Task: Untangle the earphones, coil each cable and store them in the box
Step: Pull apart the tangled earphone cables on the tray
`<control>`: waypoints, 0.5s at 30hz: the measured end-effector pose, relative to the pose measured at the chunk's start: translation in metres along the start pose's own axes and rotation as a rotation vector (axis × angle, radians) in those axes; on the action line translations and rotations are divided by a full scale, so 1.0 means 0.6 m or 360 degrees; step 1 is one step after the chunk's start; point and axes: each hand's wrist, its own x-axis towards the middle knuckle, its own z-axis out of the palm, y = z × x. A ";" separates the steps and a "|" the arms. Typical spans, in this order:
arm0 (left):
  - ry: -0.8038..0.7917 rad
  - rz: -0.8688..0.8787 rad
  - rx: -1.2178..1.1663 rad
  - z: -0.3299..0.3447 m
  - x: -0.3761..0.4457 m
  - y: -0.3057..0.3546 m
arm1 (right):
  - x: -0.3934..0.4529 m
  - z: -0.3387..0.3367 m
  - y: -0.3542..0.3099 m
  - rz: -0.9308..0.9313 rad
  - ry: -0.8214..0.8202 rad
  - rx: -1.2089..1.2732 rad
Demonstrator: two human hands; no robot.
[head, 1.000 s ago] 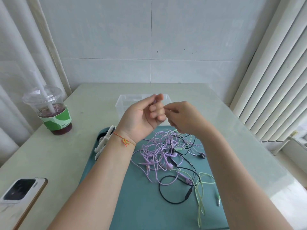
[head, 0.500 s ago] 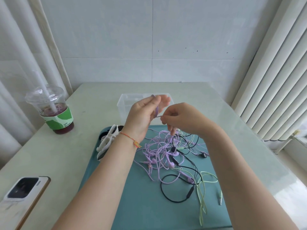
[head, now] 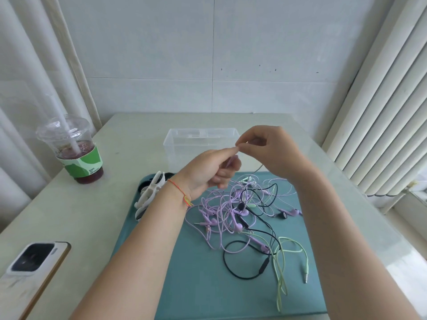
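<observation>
A tangle of purple earphones point(head: 221, 211) lies on the teal mat point(head: 198, 285), mixed with a black earphone cable point(head: 249, 257) and a pale green cable point(head: 284, 257). My left hand point(head: 208, 172) is raised over the pile and holds a purple cable between curled fingers. My right hand point(head: 270, 151) pinches the same purple cable just above my left fingertips. The clear plastic box point(head: 184, 144) stands behind the mat, partly hidden by my hands.
A plastic cup with a dark drink and straw point(head: 74, 153) stands at the left. A phone point(head: 30, 269) lies at the near left edge. White and black clips point(head: 150, 192) sit on the mat's left corner. Vertical blinds point(head: 381, 100) hang at the right.
My right hand has risen and moved right, drawing the purple cable up from my left hand. My left hand's fingers have curled more around the cable.
</observation>
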 end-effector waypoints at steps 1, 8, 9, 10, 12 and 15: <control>-0.0112 0.0020 -0.0187 -0.001 -0.001 0.001 | 0.001 0.003 0.002 -0.0015 0.0011 0.0019; -0.0129 0.0127 -0.1254 -0.017 0.005 0.011 | 0.002 0.033 0.001 0.0065 -0.0270 -0.0075; -0.0043 0.0093 -0.1215 -0.020 0.006 0.009 | 0.002 0.034 0.003 0.0089 -0.0282 -0.0097; 0.0037 0.0048 -0.1129 -0.023 0.008 0.007 | 0.004 0.032 0.006 0.0112 -0.0259 -0.0107; 0.0161 -0.0038 -0.0895 -0.027 0.009 0.002 | 0.007 0.026 0.013 0.0137 -0.0112 -0.0137; 0.0255 -0.0113 -0.0706 -0.027 0.010 0.001 | 0.011 0.014 0.023 0.0161 0.0161 -0.0114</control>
